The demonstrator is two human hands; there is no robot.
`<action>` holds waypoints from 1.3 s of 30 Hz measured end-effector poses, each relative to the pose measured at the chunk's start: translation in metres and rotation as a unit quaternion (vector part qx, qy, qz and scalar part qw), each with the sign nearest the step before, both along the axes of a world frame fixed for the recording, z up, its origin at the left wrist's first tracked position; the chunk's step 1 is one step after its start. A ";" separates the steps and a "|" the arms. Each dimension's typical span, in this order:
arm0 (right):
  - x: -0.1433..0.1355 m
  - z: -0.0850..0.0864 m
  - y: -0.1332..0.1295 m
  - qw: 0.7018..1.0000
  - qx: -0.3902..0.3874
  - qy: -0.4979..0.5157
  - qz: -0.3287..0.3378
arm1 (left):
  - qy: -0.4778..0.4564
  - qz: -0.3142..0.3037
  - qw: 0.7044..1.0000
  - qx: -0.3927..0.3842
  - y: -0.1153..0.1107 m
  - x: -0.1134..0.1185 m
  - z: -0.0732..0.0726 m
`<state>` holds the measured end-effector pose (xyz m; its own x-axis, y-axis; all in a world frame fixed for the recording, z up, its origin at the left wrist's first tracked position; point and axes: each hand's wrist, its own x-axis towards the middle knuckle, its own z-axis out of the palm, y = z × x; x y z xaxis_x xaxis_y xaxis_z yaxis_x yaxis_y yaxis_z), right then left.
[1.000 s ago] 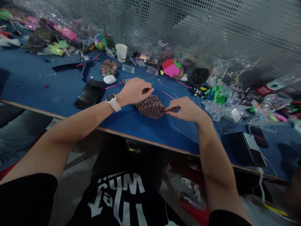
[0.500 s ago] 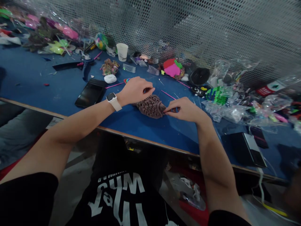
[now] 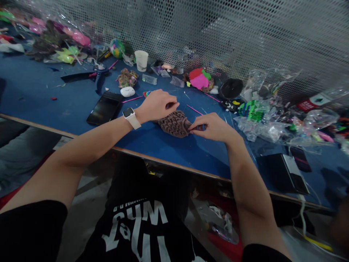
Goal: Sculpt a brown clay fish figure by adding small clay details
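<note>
A brown lump (image 3: 174,124) with rows of scale-like ridges, apparently modelling clay, lies on the blue tabletop between my hands. My right hand (image 3: 211,126) pinches its narrow right end between thumb and fingertips. Over the lump's upper left side is my left hand (image 3: 158,104), with a watch (image 3: 128,113) on its wrist. The fingers of that hand are curled, thumb and forefinger brought together just above the lump's far edge. Whatever may be in that pinch is hidden, and the lump's left end is partly covered by the hand.
Left of my hands lie a dark phone (image 3: 105,108) and a white earbud case (image 3: 127,91). A paper cup (image 3: 141,61), coloured clay (image 3: 200,79) and plastic wrappers line the perforated metal screen (image 3: 218,32). A black box-like object (image 3: 280,173) stands at right, near the table's front edge (image 3: 174,161).
My right hand has shifted very slightly left, keeping its pinch on the lump's right end. The left hand has stayed almost in place.
</note>
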<state>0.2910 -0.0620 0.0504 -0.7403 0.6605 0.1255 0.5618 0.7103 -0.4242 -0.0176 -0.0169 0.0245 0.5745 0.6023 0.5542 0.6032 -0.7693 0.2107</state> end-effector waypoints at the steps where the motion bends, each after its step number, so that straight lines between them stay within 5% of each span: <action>1: -0.001 0.000 0.000 1.000 -0.001 0.000 0.003 | -0.001 -0.002 1.000 -0.002 0.000 0.000 0.000; 13: -0.005 -0.001 -0.001 1.000 -0.001 -0.006 0.021 | 0.002 0.000 1.000 0.002 0.001 0.000 -0.002; 18: -0.007 -0.002 -0.001 1.000 0.000 -0.011 0.017 | 0.070 0.024 0.996 0.045 0.004 -0.002 -0.006; 30: -0.007 -0.004 -0.002 0.997 0.050 0.056 -0.015 | 0.222 0.066 0.973 0.024 0.036 -0.057 -0.017; 39: -0.015 -0.015 -0.001 0.989 0.103 0.079 -0.064 | 0.251 0.068 0.965 -0.019 0.030 -0.042 -0.010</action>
<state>0.2760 -0.0633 0.0359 -0.6118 0.6960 0.3760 0.5911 0.7181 -0.3674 -0.0592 0.0133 0.0148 0.6790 0.7053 0.2035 0.7316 -0.6731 -0.1082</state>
